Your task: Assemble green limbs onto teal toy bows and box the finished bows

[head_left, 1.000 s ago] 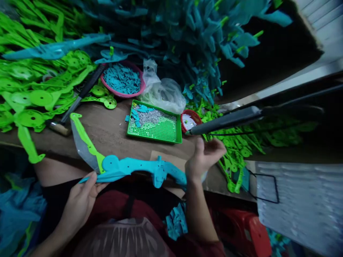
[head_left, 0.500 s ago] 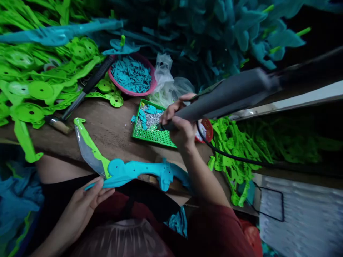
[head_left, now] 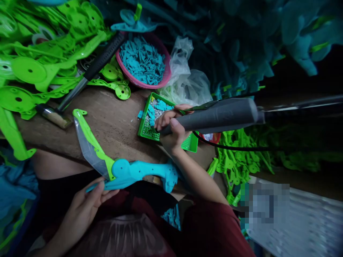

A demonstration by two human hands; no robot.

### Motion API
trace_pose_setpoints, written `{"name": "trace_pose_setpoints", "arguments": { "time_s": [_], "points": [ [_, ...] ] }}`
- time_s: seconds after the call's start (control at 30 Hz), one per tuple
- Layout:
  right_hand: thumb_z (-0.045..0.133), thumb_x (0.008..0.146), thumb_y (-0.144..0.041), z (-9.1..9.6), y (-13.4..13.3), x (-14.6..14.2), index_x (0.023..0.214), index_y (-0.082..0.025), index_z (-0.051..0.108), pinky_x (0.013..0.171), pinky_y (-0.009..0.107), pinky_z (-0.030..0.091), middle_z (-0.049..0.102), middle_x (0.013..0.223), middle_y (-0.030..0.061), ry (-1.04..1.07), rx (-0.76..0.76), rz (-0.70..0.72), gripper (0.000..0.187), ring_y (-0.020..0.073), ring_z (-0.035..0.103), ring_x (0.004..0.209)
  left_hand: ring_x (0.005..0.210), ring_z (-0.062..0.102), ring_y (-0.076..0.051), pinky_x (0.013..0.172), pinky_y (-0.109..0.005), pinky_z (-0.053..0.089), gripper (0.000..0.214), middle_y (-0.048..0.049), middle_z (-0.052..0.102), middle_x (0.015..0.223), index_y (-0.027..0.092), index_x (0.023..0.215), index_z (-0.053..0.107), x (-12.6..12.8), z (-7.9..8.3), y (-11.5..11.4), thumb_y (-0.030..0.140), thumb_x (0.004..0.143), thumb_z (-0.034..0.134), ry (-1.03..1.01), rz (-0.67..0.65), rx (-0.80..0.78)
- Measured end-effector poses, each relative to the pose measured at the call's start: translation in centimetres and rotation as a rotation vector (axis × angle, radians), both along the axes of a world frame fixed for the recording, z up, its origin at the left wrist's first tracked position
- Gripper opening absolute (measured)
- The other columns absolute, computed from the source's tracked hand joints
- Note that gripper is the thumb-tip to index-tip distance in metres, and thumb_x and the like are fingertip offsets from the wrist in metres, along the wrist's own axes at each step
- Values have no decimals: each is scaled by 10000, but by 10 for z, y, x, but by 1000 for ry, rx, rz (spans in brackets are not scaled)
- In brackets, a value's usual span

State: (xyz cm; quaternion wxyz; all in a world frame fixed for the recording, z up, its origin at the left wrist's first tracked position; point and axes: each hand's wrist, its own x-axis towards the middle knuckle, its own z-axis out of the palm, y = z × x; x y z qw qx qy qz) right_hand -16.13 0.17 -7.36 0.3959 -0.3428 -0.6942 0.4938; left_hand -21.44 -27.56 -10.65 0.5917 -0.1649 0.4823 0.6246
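My left hand [head_left: 87,201] pinches the thin blue tip of a plastic toy part [head_left: 134,172] between thumb and fingers. The toy part lies across my lap at the bench edge; a bright green arm with a clear blade joins its left end, and my right forearm hides its right end. My right hand [head_left: 175,134] is wrapped round a grey, cylindrical electric screwdriver [head_left: 222,117], held nearly level and pointing right. Its fingertips hang over a green perforated tray [head_left: 190,143] of small metal screws and blue pieces. Whether they also hold a screw is hidden.
A pink basket [head_left: 168,73] of small blue pieces stands behind the tray, beside a clear plastic bag [head_left: 194,87]. A hammer [head_left: 71,94] lies on the bench at left. Green plastic parts [head_left: 29,69] pile up at left and right. A black cord [head_left: 230,146] runs off right.
The view has shifted, and the bench things appear nearer. The screwdriver has swung from slanting up to nearly level. My left hand still keeps the toy part's tip.
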Motion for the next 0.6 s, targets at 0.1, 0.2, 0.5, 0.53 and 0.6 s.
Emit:
{"name": "trace_pose_setpoints", "arguments": {
  "time_s": [0.1, 0.2, 0.5, 0.53, 0.6],
  "points": [
    [397, 812, -674, -5, 0, 1, 1150, -311, 381, 527, 345, 456, 296, 619, -62, 10, 1, -7, 496, 151, 400, 474, 1149, 653, -325, 1001, -469, 553, 326, -92, 742, 1121, 201, 992, 744, -2, 5, 4, 427, 766, 805, 19, -5, -5],
    [454, 817, -647, -9, -1, 2, 1144, -316, 370, 524, 335, 469, 318, 616, -67, 63, 18, 6, 472, 144, 420, 470, 1109, 670, -345, 968, -500, 568, 363, -113, 750, 1083, 179, 961, 739, -3, 8, 8, 454, 739, 820, 23, -10, -18],
    [427, 861, -600, 32, -25, 9, 1116, -359, 402, 422, 296, 414, 290, 597, -73, 128, 158, -32, 353, 131, 396, 422, 1123, 663, -325, 1002, -490, 550, 379, -95, 750, 1075, 175, 942, 749, -2, 8, 12, 470, 719, 834, 61, -10, 9],
    [449, 862, -578, 42, -35, 16, 1096, -371, 410, 402, 285, 399, 289, 583, -80, 166, 158, -14, 315, 128, 390, 404, 1108, 671, -317, 990, -479, 560, 368, -88, 753, 1064, 182, 939, 750, -2, 8, 12, 468, 723, 833, 62, -10, 16],
    [482, 865, -558, 61, -57, 34, 1079, -389, 429, 387, 287, 404, 323, 545, -94, 147, 83, 83, 278, 130, 400, 376, 1088, 681, -311, 963, -466, 579, 352, -83, 756, 1053, 190, 935, 753, -2, 8, 11, 471, 735, 823, 66, -15, 35]
  ]
}}
